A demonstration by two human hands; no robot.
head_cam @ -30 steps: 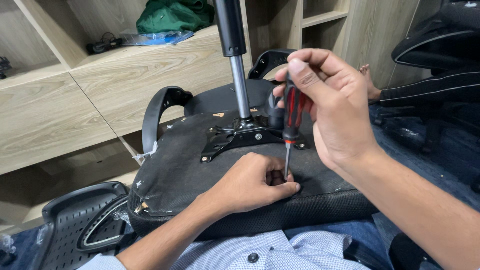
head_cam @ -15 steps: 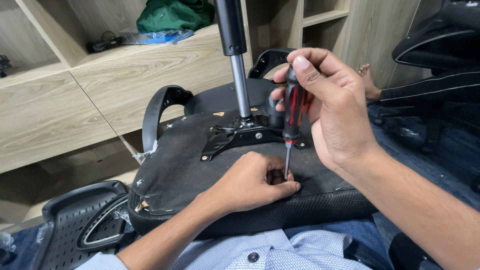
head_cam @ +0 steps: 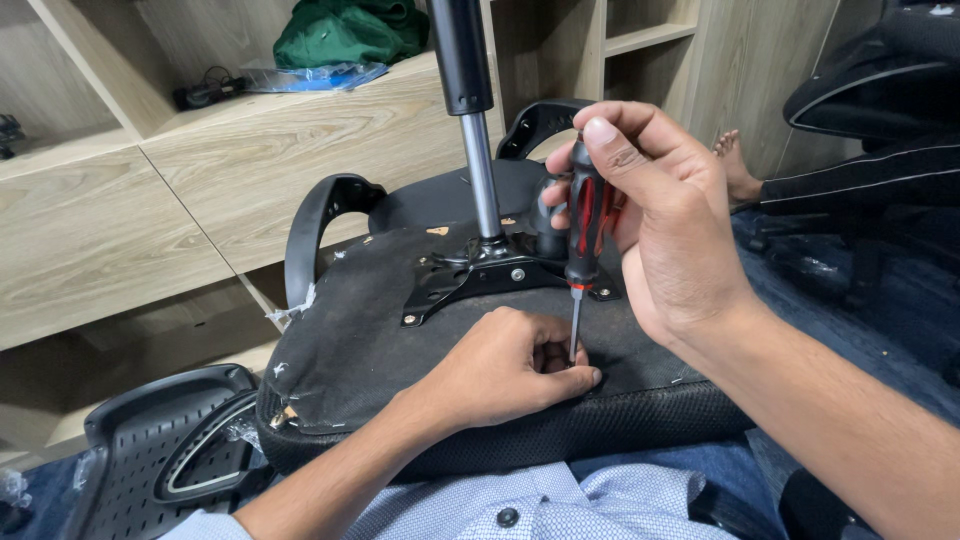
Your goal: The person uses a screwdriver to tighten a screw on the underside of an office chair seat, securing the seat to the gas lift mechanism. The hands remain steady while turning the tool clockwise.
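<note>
An upturned black office chair seat [head_cam: 380,340] lies across my lap, its metal base plate [head_cam: 490,275] and gas cylinder [head_cam: 470,120] pointing up. My right hand [head_cam: 660,230] grips a red and black screwdriver [head_cam: 585,225] held upright, tip down on the seat's underside. My left hand [head_cam: 510,365] rests on the seat with its fingers pinched around the screwdriver tip, steadying it; any screw there is hidden by the fingers.
A black armrest [head_cam: 315,235] curves up at the seat's left, another [head_cam: 535,125] behind. A black plastic chair part [head_cam: 150,450] lies at lower left. Wooden shelving [head_cam: 200,170] with a green cloth [head_cam: 345,30] stands behind. Another person's foot [head_cam: 735,165] is at right.
My right hand has shifted its fingers slightly on the screwdriver handle, as if turning it. The left hand and the seat stay put.
</note>
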